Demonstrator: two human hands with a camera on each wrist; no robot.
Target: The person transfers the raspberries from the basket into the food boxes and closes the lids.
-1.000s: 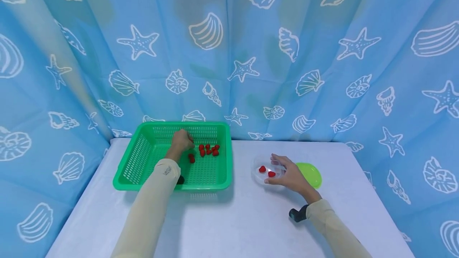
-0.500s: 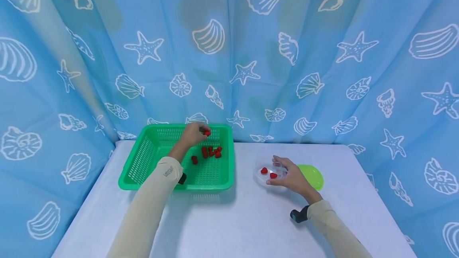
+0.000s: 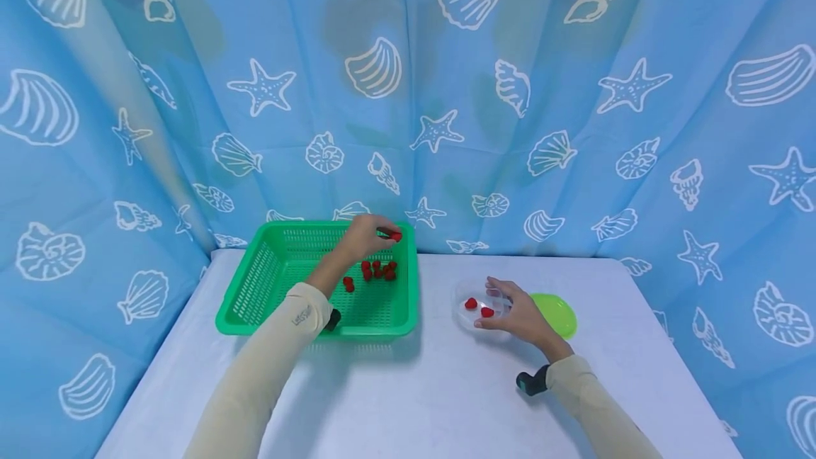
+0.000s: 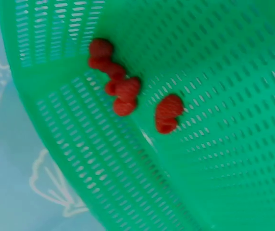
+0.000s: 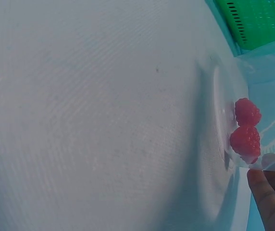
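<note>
My left hand is raised over the back right of the green basket, a raspberry pinched at its fingertips. Below it, several raspberries lie clustered toward the basket's right side, with others a little apart. In the left wrist view only a sliver of that hand shows at the left edge. My right hand grips the rim of a clear plastic container on the table. Inside the container are raspberries, two visible in the head view.
A lime-green round lid lies on the white-covered table, right of the container and partly behind my right hand. A blue curtain with white shells hangs along the back and sides. Black wrist cameras sit on the wrists.
My left hand has risen from inside the basket with a raspberry and moved right, toward the basket's right rim. The right hand stays on the container. The head view has shifted slightly.
</note>
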